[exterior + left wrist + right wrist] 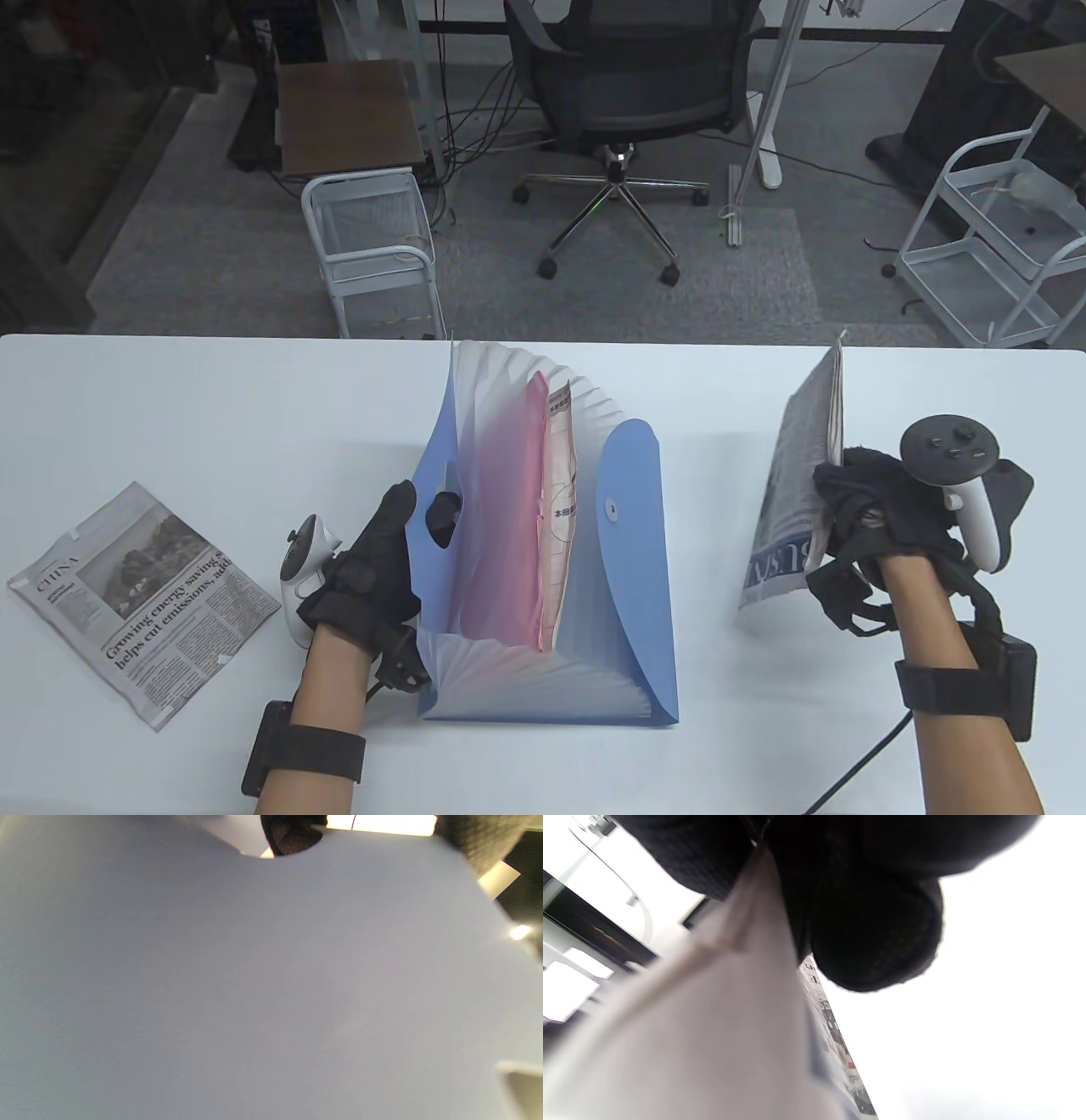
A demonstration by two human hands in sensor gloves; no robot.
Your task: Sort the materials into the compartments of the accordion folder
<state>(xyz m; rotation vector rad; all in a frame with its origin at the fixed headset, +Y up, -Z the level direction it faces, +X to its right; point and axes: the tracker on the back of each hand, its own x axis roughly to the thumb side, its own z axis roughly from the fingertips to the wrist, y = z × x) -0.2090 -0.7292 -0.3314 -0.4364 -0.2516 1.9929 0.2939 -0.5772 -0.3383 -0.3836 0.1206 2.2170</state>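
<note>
A blue accordion folder [632,543] stands fanned open in the middle of the table, with a pink sheet [517,526] and a printed paper [562,509] in its compartments. My left hand [382,552] grips the folder's left front wall, fingers inside behind the translucent plastic; that wall fills the left wrist view [254,984]. My right hand [874,509] holds a folded newspaper [793,492] upright, off the table, to the right of the folder. In the right wrist view the newspaper [712,1027] sits pinched between gloved fingers [874,933]. A second folded newspaper [144,594] lies flat at the left.
The white table [254,399] runs the full width of the view. Beyond its far edge stand a white wire cart [373,246], an office chair [628,93] and another white cart [993,238].
</note>
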